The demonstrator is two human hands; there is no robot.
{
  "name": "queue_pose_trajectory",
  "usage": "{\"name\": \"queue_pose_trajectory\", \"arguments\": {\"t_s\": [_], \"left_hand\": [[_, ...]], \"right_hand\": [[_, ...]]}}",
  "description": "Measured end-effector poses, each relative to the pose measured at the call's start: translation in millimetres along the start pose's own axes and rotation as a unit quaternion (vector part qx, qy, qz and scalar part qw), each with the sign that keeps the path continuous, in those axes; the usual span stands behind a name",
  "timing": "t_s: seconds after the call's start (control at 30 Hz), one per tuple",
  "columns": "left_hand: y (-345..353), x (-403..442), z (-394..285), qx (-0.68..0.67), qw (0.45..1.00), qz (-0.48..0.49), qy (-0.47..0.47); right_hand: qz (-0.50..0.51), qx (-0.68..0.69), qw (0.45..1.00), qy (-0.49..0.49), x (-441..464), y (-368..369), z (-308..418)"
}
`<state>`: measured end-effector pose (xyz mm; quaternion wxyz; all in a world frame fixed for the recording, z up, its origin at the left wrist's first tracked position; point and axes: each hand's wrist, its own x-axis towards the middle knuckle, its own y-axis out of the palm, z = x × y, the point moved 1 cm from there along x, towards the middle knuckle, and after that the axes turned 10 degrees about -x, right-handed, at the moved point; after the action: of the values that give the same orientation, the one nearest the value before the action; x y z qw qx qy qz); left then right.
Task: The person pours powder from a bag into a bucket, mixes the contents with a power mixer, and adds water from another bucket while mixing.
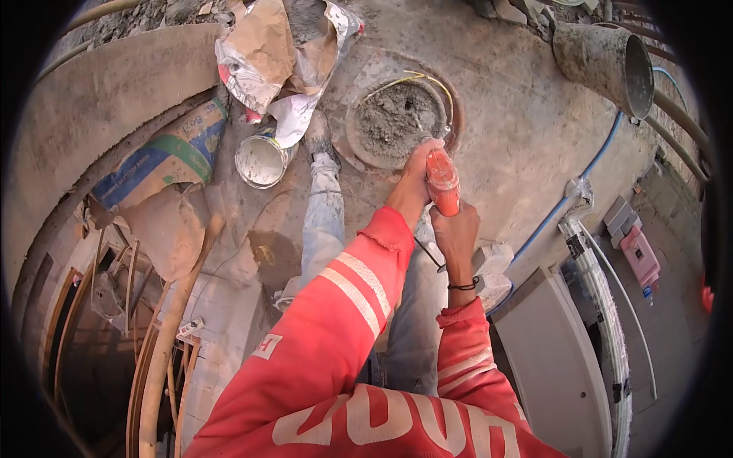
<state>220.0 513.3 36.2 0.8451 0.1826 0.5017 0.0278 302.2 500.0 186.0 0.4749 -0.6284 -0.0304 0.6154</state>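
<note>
A red power drill (443,182) is held in both my hands over a round tub (353,137). My left hand (413,177) is closed around the drill's front end. My right hand (457,233) grips its rear handle. From the drill a shaft reaches down into wet grey mortar (393,128), its lower end hidden in the mix. A yellow band or handle (416,75) runs along the tub's far rim. The fingers' exact grip is partly hidden by the drill and wrists.
Torn paper bags (259,57) and a white bucket (261,162) lie left of the tub. A cement bag (164,158) rests against the wall. A blue hose (603,145) crosses on the right near a dirty cylindrical bucket (603,67). Wooden poles (177,336) stand lower left.
</note>
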Motion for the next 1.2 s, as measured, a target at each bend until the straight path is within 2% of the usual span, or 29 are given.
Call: {"name": "queue_pose_trajectory", "arguments": {"t_s": [0.2,0.3,0.4,0.43,0.7,0.8,0.9,1.03,1.1,1.2], "left_hand": [[-24.0,4.5,11.1,0.066,0.992,-0.059,0.089],[-36.6,-6.8,7.6,0.098,0.993,-0.032,0.053],[-51.5,-21.2,9.4,0.098,0.993,-0.044,0.045],[-57.8,-26.3,9.9,0.091,0.994,-0.041,0.037],[-68.1,-50.0,4.0,0.096,0.995,-0.005,0.010],[-63.7,-55.5,4.3,0.077,0.996,-0.026,0.021],[-56.3,-58.9,5.4,0.113,0.990,-0.058,0.053],[-70.5,-46.4,9.8,0.114,0.993,-0.028,0.026],[-68.3,-47.9,7.7,0.107,0.994,-0.008,0.021],[-74.0,-48.3,8.1,0.109,0.993,-0.044,0.015]], "right_hand": [[-0.024,0.021,0.999,0.005,-14.0,24.3,-17.9],[-0.024,0.051,0.998,0.016,-27.8,40.2,-22.1],[-0.055,0.091,0.994,0.005,-45.1,57.2,-23.4],[-0.025,0.097,0.995,0.027,-48.4,62.1,-29.5],[-0.052,0.125,0.991,0.000,-66.8,85.7,-34.8],[-0.042,0.112,0.993,0.003,-64.3,86.7,-38.8],[-0.052,0.123,0.991,-0.004,-61.4,87.7,-39.2],[-0.026,0.133,0.991,0.015,-62.8,85.3,-44.3],[-0.043,0.134,0.990,-0.010,-59.5,85.7,-43.4],[-0.031,0.126,0.991,0.012,-66.3,88.3,-45.7]]}}
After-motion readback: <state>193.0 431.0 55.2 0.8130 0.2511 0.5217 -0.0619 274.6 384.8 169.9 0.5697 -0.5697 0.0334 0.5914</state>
